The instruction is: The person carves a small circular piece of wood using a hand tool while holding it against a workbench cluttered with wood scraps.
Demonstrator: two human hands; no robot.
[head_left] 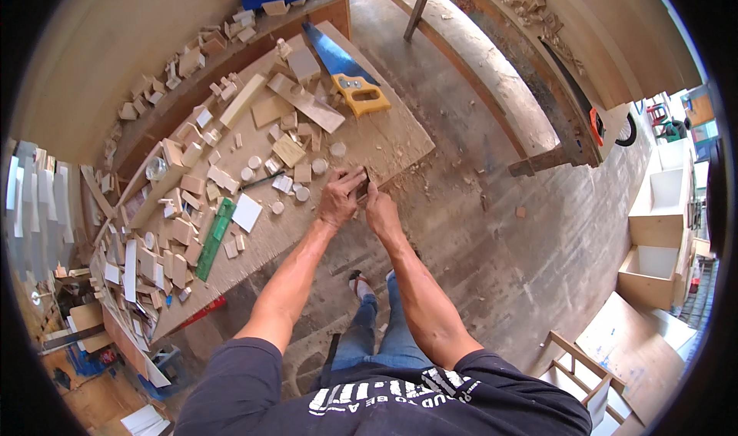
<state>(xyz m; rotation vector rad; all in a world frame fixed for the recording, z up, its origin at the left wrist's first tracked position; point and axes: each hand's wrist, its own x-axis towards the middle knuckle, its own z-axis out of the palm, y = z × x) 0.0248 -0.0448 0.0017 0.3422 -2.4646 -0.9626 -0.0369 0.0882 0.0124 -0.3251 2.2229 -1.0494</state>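
At the near right edge of the plywood worktop (411,140), my left hand (340,196) and my right hand (382,209) meet with bent fingers around a small dark object (363,186), too hidden to name. Pale shavings lie just right of them. Close by on the worktop are round wooden discs (302,194), small blocks (301,172), a white square tile (246,212), a dark thin stick (262,180) and a green ruler-like strip (215,238). Farther back lies a yellow-handled handsaw (357,94).
Many wood offcuts (181,255) cover the left of the worktop. A second bench (461,67) curves along the upper right, with another saw (596,125). Open wooden boxes (653,221) stand at right, a wooden frame (584,374) at lower right. Concrete floor (523,259) surrounds my feet.
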